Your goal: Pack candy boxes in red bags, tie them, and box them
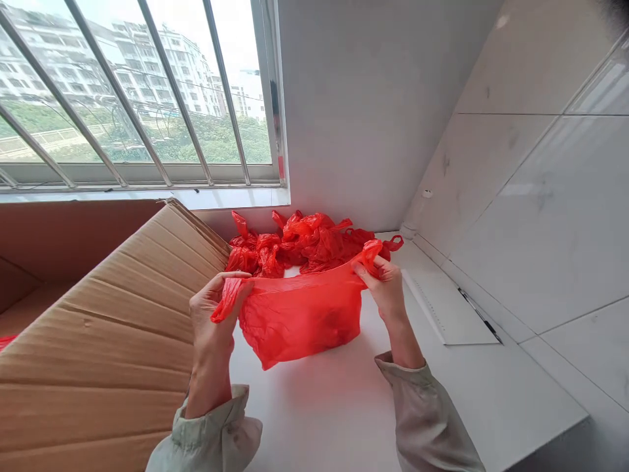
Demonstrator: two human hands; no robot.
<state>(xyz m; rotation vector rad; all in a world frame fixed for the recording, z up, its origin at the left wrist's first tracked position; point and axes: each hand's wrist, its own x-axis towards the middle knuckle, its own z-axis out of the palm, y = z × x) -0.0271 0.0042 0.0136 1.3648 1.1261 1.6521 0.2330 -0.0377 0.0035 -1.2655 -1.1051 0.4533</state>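
Note:
A red plastic bag [304,314] hangs stretched between my two hands above the white table [314,419]. My left hand [213,311] grips its left handle, with the loop drooping over the thumb side. On the other side, my right hand [386,285] pinches the right handle, and a bunched end sticks up above the fingers. The bag's upper edge is pulled nearly straight, and its body sags below. Behind it lies a heap of crumpled red plastic bags [314,239], several of them knotted or bunched, against the wall.
A large open cardboard box [113,314] fills the left side, a bit of red showing at its far left. On the right, a white notebook [449,308] lies with a pen [479,314] along its edge. A barred window [142,92] and tiled wall [540,196] bound the table.

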